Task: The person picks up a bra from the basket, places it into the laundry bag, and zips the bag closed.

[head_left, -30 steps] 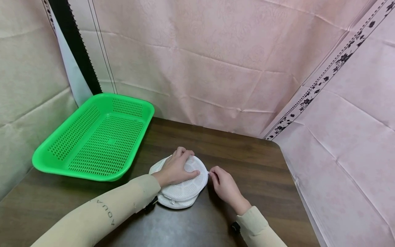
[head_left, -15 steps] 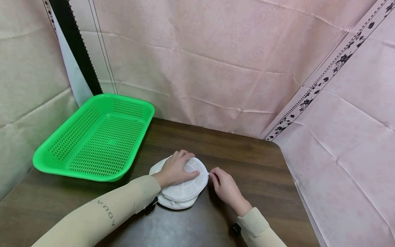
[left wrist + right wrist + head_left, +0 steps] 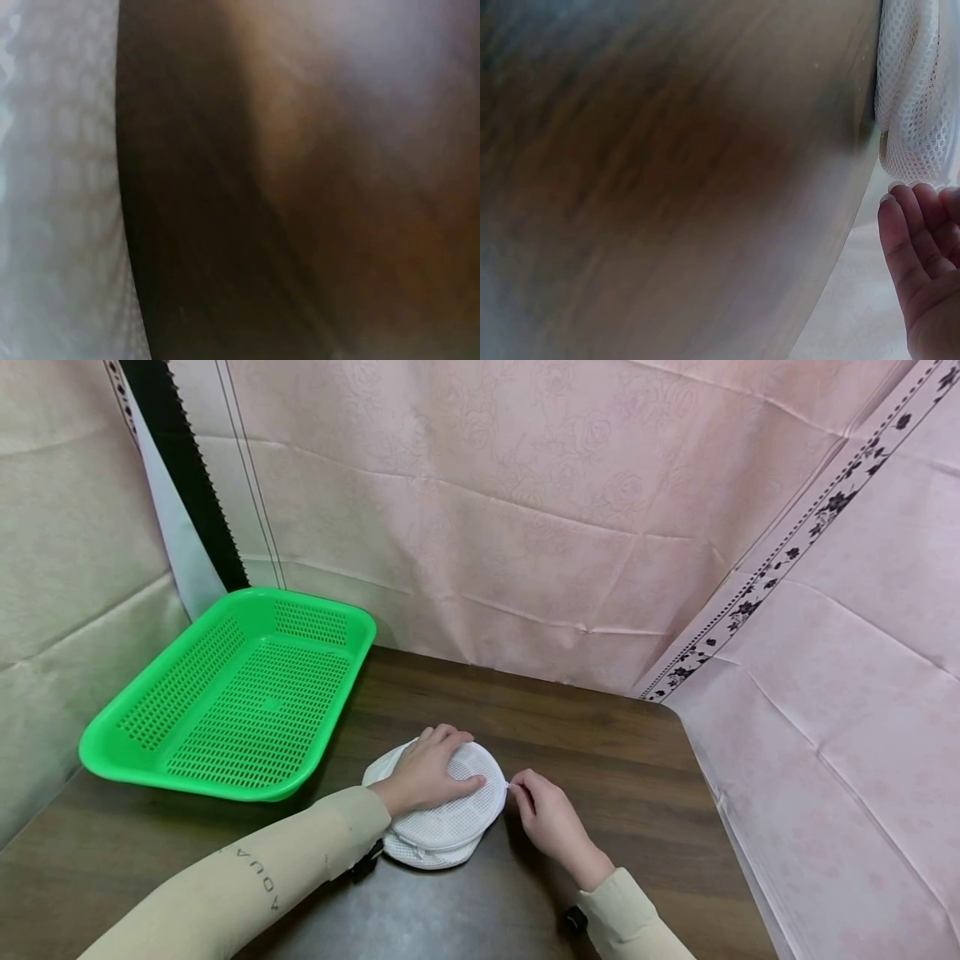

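A round white mesh laundry bag (image 3: 448, 827) lies on the brown wooden table, its layers stacked slightly askew. My left hand (image 3: 424, 772) rests on top of it, fingers spread and thumb pointing right. At the bag's right edge, my right hand (image 3: 551, 817) pinches a small white bit that looks like a zipper pull, mostly hidden by thumb and fingertip. The right wrist view has the mesh bag (image 3: 919, 90) at upper right, above the curled fingers of that hand. In the left wrist view, only blurred mesh (image 3: 60, 165) fills the left side.
A green perforated plastic basket (image 3: 270, 703) stands at the left on the wooden table (image 3: 600, 727). Pale pink patterned cloth (image 3: 525, 527) hangs behind and on both sides. The table's rounded far corner lies at right.
Both hands stay nearly in place. My right hand has shifted very slightly downward along the bag's right edge; the bag and basket look the same.
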Tool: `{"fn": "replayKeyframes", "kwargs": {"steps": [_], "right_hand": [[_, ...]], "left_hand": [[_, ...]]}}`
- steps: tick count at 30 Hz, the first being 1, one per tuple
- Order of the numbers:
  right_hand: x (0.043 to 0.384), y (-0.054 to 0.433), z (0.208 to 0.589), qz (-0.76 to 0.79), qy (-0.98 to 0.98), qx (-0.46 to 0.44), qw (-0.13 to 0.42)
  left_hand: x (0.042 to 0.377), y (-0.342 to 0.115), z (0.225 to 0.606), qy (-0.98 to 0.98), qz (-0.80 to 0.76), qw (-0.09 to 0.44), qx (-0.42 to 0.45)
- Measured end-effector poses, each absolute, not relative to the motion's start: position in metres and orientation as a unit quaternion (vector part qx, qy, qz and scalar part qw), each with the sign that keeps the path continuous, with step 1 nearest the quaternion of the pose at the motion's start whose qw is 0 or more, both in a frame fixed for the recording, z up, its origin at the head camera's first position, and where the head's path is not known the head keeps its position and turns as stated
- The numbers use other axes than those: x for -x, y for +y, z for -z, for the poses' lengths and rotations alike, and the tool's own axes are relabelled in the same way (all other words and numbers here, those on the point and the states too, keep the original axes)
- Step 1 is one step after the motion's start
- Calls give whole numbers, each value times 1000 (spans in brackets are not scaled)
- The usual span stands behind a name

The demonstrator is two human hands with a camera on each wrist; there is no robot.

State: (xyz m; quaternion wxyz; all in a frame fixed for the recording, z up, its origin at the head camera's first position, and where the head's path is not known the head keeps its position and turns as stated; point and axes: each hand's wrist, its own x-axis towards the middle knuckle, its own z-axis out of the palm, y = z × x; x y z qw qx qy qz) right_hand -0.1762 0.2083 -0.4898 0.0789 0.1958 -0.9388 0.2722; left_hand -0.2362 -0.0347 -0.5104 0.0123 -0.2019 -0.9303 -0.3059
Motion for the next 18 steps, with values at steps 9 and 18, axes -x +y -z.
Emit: {"fn": "replayKeyframes", "kwargs": {"steps": [9,18], "right_hand": [[179,209,487,-263,-938,-211,85],[202,204,475,-251,-937,-213,120]], "left_hand": [[237,-36,510,-929,317,18,193],[239,-34,500,-928,338,21,157]]}}
